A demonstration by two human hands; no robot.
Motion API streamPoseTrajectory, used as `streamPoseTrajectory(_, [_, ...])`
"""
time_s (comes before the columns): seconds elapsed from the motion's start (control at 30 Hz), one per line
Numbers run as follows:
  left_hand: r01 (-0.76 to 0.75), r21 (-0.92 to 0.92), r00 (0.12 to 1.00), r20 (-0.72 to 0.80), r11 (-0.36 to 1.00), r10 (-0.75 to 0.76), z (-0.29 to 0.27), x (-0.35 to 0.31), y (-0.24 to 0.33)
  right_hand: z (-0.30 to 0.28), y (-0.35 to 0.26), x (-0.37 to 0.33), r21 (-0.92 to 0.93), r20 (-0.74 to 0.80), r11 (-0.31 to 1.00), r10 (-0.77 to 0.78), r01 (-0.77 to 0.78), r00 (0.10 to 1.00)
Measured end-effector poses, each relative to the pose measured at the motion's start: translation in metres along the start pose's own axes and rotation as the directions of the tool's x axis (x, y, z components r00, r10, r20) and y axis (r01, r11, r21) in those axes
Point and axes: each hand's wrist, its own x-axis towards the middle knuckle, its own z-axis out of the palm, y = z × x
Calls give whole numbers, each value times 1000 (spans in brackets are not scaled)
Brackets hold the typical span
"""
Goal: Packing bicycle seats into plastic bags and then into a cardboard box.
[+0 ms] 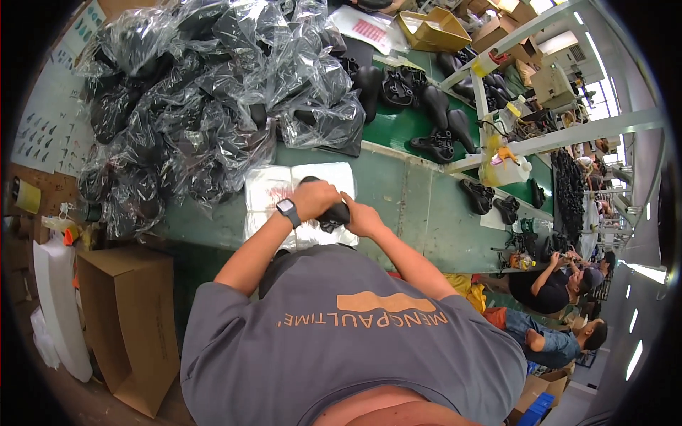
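Observation:
A black bicycle saddle (334,216) is held between my two hands, just above a stack of clear plastic bags (261,186) on the green bench. My left hand (317,199), with a watch on its wrist, is closed over the saddle from the left and far side. From the right, my right hand (364,219) grips the saddle's edge with fingers bent. Part of the saddle is hidden under my hands. Beyond them, to the left, lies a large heap of black saddles in clear bags (213,106).
An open cardboard box (135,319) stands on the left. Bare saddles (436,108) lie on a green conveyor belt (405,131) at the far right, beside a white metal frame (554,142). A yellow bin (435,32) sits at the back. Two people (561,284) are to the right.

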Motion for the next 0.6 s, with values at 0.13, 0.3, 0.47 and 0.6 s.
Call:
streamPoseTrajectory(0.13, [-202,37,972,-118,979,205,-71,20,34,-19,20,-24,668,326,717,-40,-200,944])
streamPoseTrajectory(0.3, [-17,119,880,-469,993,71,-144,48,33,-86,-16,-60,787,550,-190,-216,-587,807])
streamPoseTrajectory(0.47, [-154,-440,932,-362,885,-18,-167,76,85,-111,-14,-40,436,444,-708,-367,-555,817])
streamPoseTrajectory(0.6, [-73,-997,855,-50,-24,-517,-144,26,45,-167,-58,2,999,-17,37,139,12,990])
